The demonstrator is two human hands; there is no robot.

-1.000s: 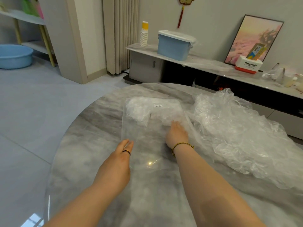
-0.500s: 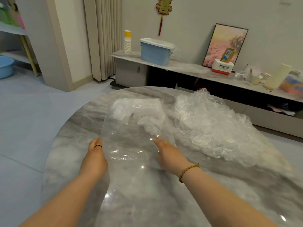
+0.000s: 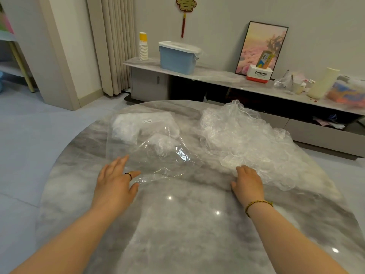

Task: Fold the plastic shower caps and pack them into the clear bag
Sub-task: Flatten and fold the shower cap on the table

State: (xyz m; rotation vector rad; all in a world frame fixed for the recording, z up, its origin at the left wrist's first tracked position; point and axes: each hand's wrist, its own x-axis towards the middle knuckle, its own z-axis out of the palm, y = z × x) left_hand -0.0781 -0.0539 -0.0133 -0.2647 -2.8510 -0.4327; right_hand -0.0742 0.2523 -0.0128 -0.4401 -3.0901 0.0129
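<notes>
- Nearest first: both forearms stretch out over the grey marble table [image 3: 187, 230], hands well apart.
- Left hand [image 3: 116, 180]: fingers straight and spread, lying on the near left corner of the clear bag [image 3: 138, 153]. It holds nothing; I read it as pinning the bag down.
- Right hand [image 3: 247, 182]: at the near edge of the loose pile of shower caps [image 3: 246, 135], touching it. The fingertips are lost in the crinkled plastic, so I cannot tell whether they pinch a cap or only rest there.
- Clear bag lies flat beyond the left hand, its rumpled mouth toward me. Folded caps [image 3: 126, 125] sit in its far end beside a small white label [image 3: 147, 121]. Another wad [image 3: 164, 143] lies nearer the middle, seemingly inside.
- The pile sits right of the bag, just beside it, bulky and unfolded. By its size, I judge most of the job remains.
- Step in hand, as I read it: fetching the next cap from the pile for folding.
- Next move calls for parting one cap from the tangle. The film is thin and likely to cling and drag its neighbours. Then spread it on the bare marble before me, fold it small, and slide it through the bag's mouth, left hand holding that open.
- Far: low sideboard [image 3: 217, 76] with a blue box [image 3: 177, 58] and stacked paper cups [image 3: 143, 48]. They play no part here.
</notes>
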